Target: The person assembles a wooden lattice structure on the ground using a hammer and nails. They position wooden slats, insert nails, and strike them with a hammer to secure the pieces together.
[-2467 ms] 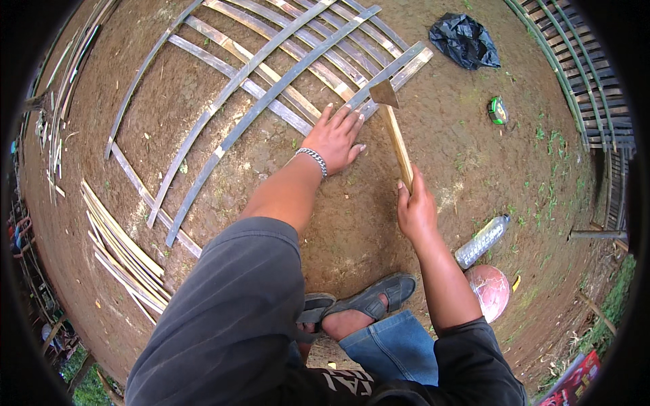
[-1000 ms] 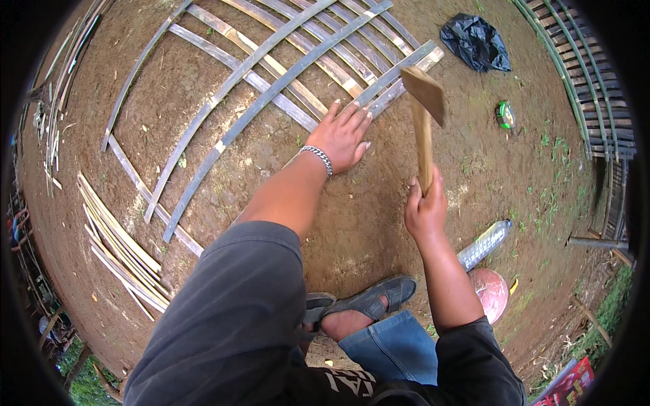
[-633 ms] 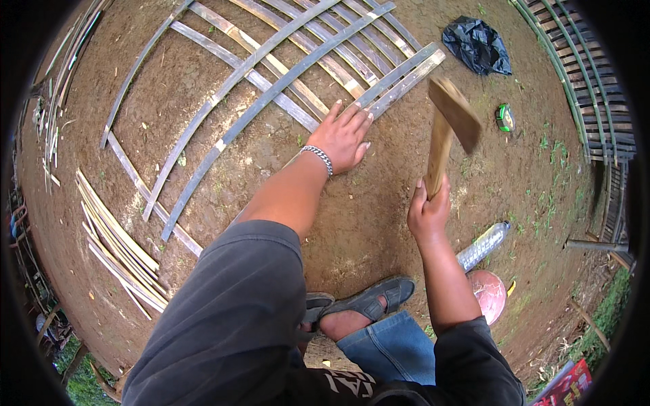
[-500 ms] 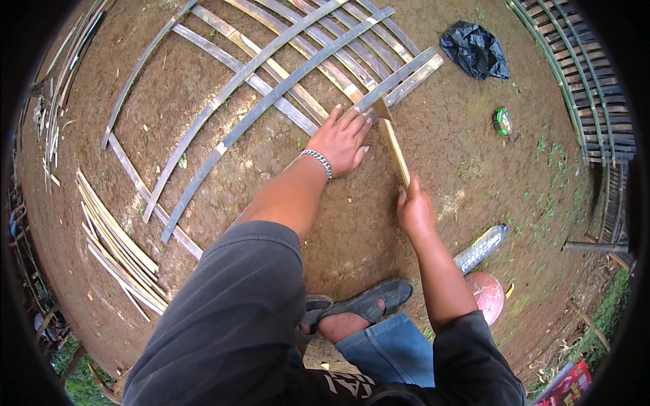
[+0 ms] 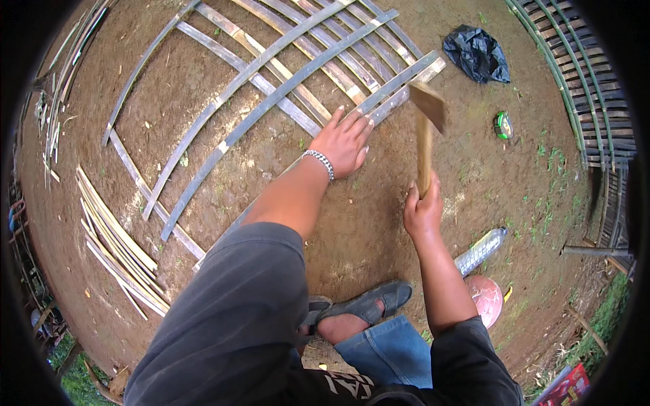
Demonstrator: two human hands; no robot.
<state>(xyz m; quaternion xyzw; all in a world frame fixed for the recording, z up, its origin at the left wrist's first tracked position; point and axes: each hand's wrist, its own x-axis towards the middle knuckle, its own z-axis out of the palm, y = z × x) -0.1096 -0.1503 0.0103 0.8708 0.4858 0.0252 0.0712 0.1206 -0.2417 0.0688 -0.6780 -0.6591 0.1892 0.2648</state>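
Note:
A lattice of long grey-brown bamboo slats [image 5: 271, 99] lies on the ground ahead of me. My left hand [image 5: 340, 143], with a chain bracelet at the wrist, presses flat with fingers extended on the near edge slat [image 5: 389, 91]. Gripped in my right hand [image 5: 422, 211] is the wooden handle of a hatchet [image 5: 424, 152]. Its metal head is raised a little above the lattice's right end and slightly blurred. Beneath my left palm and forearm, part of the edge slat is hidden.
Loose pale bamboo strips [image 5: 118, 240] lie to the left. On the right are a black plastic bag [image 5: 476, 54], a green tape measure [image 5: 502, 125], a plastic bottle [image 5: 481, 251] and a pink round object [image 5: 486, 300]. A slatted bamboo panel [image 5: 575, 81] stands far right.
The hatchet has come up off the slat and swung to the right, its head now higher and turned. My left hand has stayed on the slat.

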